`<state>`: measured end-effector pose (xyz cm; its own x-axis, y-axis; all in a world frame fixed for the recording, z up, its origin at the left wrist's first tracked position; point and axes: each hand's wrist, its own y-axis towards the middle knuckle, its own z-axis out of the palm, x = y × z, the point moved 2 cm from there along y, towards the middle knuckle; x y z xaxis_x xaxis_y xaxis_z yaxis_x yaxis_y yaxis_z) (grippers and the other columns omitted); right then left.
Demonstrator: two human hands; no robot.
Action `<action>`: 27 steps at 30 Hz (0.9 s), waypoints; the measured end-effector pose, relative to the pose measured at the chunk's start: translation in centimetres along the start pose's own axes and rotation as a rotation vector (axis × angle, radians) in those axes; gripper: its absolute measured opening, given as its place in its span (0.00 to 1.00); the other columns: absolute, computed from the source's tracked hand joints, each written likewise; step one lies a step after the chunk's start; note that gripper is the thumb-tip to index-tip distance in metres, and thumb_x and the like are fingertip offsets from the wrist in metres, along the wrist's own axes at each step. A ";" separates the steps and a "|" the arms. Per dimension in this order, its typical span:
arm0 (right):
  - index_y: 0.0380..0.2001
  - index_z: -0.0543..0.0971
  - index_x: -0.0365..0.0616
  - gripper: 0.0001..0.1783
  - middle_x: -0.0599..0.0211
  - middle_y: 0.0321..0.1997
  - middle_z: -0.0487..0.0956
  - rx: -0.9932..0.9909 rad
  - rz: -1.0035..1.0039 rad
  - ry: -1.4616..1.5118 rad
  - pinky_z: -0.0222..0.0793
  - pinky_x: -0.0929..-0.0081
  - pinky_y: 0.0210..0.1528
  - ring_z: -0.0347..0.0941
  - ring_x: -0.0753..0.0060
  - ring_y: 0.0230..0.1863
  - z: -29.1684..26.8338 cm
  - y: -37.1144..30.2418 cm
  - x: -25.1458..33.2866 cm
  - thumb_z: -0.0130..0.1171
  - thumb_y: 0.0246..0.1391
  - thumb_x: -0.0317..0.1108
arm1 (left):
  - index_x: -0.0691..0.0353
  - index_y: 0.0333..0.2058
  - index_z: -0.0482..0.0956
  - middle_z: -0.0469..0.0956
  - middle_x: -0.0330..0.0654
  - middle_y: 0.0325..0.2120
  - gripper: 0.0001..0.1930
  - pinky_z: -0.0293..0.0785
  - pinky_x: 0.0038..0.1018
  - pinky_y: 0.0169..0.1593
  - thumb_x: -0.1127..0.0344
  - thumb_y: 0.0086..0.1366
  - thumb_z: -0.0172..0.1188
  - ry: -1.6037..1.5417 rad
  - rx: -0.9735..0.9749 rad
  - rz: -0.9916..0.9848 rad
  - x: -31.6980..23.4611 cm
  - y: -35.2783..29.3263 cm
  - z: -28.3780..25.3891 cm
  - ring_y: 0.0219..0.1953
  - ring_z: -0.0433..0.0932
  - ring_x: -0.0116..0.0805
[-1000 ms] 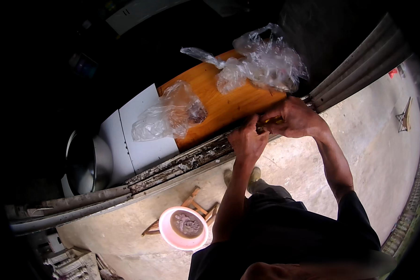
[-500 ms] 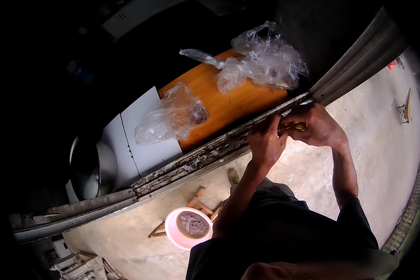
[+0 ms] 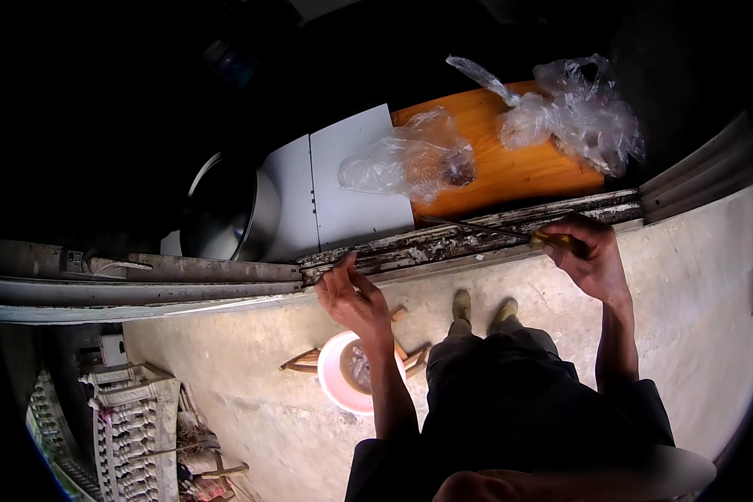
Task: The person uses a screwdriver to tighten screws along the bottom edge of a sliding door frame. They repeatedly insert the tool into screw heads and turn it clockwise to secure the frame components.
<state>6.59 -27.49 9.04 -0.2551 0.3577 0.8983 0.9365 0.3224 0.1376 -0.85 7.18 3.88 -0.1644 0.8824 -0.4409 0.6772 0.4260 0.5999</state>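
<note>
Yellow-handled tool (image 3: 550,239) in right hand (image 3: 594,261)

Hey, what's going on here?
A person's right hand is holding a thin-shafted tool with a yellow handle, its shaft over a worn, flaking sill. The left hand is at the sill's left end, with nothing visible in it. Beyond the sill, two clear plastic bags lie by an orange surface; a pink basin sits behind the left forearm.

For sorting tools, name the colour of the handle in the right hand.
Yellow handle, head view.
</note>
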 end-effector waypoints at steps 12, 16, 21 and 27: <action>0.46 0.84 0.33 0.13 0.66 0.39 0.84 -0.133 -0.052 0.125 0.71 0.84 0.35 0.75 0.85 0.34 0.7 -0.6 2.4 0.68 0.57 0.21 | 0.57 0.34 0.79 0.76 0.42 0.37 0.16 0.65 0.44 0.49 0.83 0.48 0.54 0.212 0.131 0.096 1.6 0.4 3.4 0.44 0.72 0.49; 0.46 0.84 0.33 0.13 0.65 0.40 0.85 -0.134 -0.045 0.152 0.73 0.83 0.35 0.76 0.83 0.34 0.8 -1.0 2.0 0.68 0.56 0.20 | 0.58 0.37 0.79 0.75 0.43 0.36 0.16 0.65 0.43 0.51 0.82 0.49 0.57 -0.017 0.230 0.132 -2.5 -0.9 4.4 0.43 0.73 0.47; 0.46 0.85 0.37 0.15 0.62 0.38 0.85 -0.039 -0.055 0.003 0.75 0.79 0.36 0.79 0.80 0.34 1.6 -0.1 2.1 0.68 0.53 0.20 | 0.58 0.39 0.81 0.79 0.42 0.35 0.11 0.69 0.40 0.48 0.75 0.57 0.68 -0.486 0.330 0.299 -9.4 -2.9 2.8 0.42 0.75 0.45; 0.45 0.88 0.50 0.17 0.64 0.30 0.84 0.154 -0.253 -0.344 0.76 0.68 0.33 0.80 0.68 0.27 2.8 2.7 3.2 0.70 0.50 0.29 | 0.61 0.31 0.81 0.78 0.40 0.25 0.07 0.72 0.38 0.41 0.74 0.56 0.72 -0.492 0.336 0.072 -4.9 -6.4 1.7 0.32 0.76 0.42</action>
<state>7.62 -23.02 11.11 -0.5608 0.5133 0.6497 0.7946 0.5542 0.2480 -3.11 -0.18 1.05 0.1873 0.6761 -0.7126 0.8772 0.2113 0.4310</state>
